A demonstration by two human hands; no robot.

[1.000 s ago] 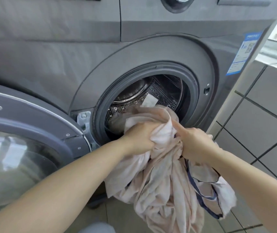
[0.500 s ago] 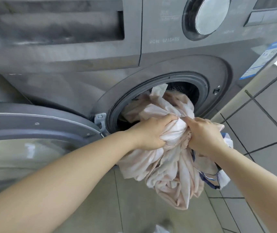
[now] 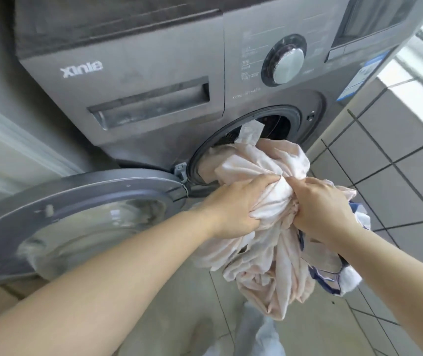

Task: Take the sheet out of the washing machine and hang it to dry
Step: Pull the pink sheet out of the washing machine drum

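Your left hand [image 3: 238, 209] and right hand [image 3: 320, 209] grip the sheet [image 3: 269, 242]; its tail trails up-left into the washing machine [image 3: 154, 60], so pull toward yourself.

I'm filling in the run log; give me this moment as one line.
stage: pulling out | sheet: bunched, partly in drum | left hand: grips sheet | right hand: grips sheet | door: open

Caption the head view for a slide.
Both hands, left hand and right hand, grip the bunched pale sheet at the washing machine opening.

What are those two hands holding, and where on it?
Both the left hand and right hand grip the pale sheet at its bunched middle.
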